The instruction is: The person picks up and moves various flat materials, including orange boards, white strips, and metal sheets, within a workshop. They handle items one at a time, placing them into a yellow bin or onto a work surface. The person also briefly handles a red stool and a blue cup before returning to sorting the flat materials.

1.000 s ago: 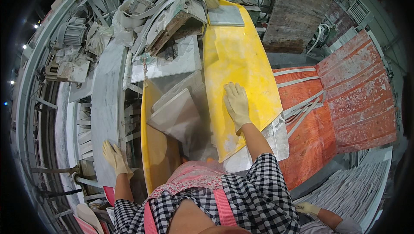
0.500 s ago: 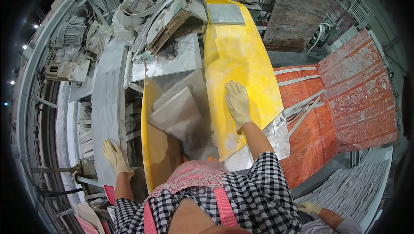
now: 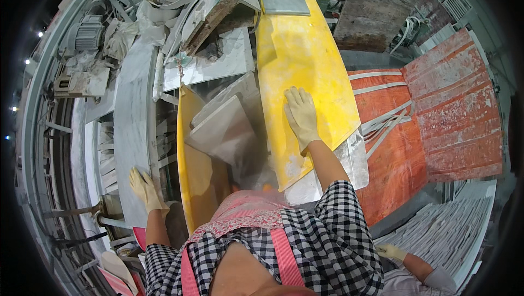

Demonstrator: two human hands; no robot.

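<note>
The right hand [image 3: 301, 117], gloved, lies flat with fingers spread on the long yellow board [image 3: 303, 61], holding nothing, near the board's lower end. Left of the board a grey stone slab [image 3: 224, 129] leans tilted in a yellow trough [image 3: 192, 159]. The left hand [image 3: 144, 188], also gloved, rests open on the grey worktop [image 3: 131, 126], beyond the trough. Right of the board lie orange-red sheets [image 3: 436, 116].

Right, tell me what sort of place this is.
Most likely a stone or tile cutting workshop. Pale dusty slabs lie in a yellow chute that the gloved right hand presses on, an electric motor sits amid dust-caked machinery, and flat sheets are stacked nearby.
</note>
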